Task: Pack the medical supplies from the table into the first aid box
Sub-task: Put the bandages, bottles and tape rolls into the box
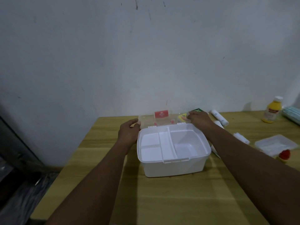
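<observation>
**Head view: box open at centre, both hands on its lid**

I see the wooden worktop [162, 200] filling the lower half of the frame, set against a pale wall. The white first aid box [172, 168] sits at centre frame with its divided inner tray in plain sight. Its clear lid [149, 120] is swung back behind the box, and a red label [161, 114] shows through it.

My left hand [129, 129] grips the lid's left end with curled fingers. My right hand [199, 119] curls over the lid's right end, just in front of a green packet [197, 110].

The supplies lie at the right of the frame, apart from the box. They include a clear lidded container [276, 143], a yellow bottle [272, 111] at the far right, and white bandage rolls [220, 117] beside my right forearm.
</observation>
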`<state>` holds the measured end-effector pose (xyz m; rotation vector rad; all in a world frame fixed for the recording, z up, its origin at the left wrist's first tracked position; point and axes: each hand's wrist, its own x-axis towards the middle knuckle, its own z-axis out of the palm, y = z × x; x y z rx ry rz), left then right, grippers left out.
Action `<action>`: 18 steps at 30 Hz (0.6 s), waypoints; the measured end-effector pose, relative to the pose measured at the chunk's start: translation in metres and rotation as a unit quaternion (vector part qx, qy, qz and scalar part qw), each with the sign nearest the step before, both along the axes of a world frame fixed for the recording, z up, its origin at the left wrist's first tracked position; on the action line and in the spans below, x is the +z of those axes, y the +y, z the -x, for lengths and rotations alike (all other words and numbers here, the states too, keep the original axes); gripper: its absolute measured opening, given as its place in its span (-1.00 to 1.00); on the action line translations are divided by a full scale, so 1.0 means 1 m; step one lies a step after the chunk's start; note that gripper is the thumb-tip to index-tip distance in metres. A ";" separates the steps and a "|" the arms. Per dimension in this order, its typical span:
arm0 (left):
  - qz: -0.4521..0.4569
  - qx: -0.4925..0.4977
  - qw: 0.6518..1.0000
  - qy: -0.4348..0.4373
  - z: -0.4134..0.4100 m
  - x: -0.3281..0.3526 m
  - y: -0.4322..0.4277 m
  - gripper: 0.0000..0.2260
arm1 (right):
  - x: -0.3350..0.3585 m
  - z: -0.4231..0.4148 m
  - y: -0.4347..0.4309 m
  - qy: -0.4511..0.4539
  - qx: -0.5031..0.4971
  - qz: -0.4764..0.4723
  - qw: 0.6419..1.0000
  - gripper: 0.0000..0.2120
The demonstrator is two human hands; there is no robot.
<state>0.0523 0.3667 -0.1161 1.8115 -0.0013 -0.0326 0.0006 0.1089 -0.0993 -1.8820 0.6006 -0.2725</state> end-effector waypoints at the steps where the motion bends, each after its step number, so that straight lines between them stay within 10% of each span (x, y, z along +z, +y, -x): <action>1: 0.004 -0.001 1.000 0.001 0.003 0.001 0.000 -0.72 | 0.001 0.001 0.000 -0.002 -0.002 0.000 1.000 -0.73; 18: -0.005 0.006 1.000 -0.021 0.091 0.001 0.002 -0.67 | -0.004 0.116 0.014 -0.043 -0.022 0.004 0.999 -0.78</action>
